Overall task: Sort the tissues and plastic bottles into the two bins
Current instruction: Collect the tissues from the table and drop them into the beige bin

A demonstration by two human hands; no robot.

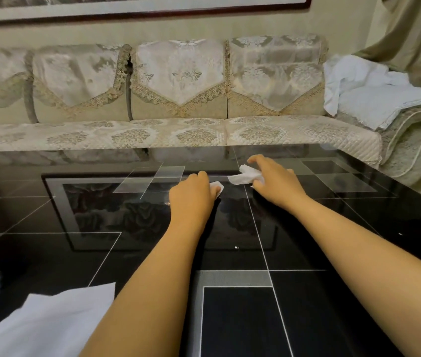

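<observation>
Indoor scene under soft, warm, even light of moderate brightness; no single source is visible. The glossy black tabletop (50, 215) acts as a mirror, carrying pale reflections of the sofa (178, 99) along its far edge and a framed picture's reflection at centre. Shadows are weak: only a faint dark patch beneath the hands (191, 194). The white cloth (50, 320) at lower left is bright and nearly washed out. Wide-angle distortion bows the tabletop lines and stretches the forearms toward the lower corners. Focus is fair at centre; fine detail is softened throughout, with slight smearing toward the edges.
</observation>
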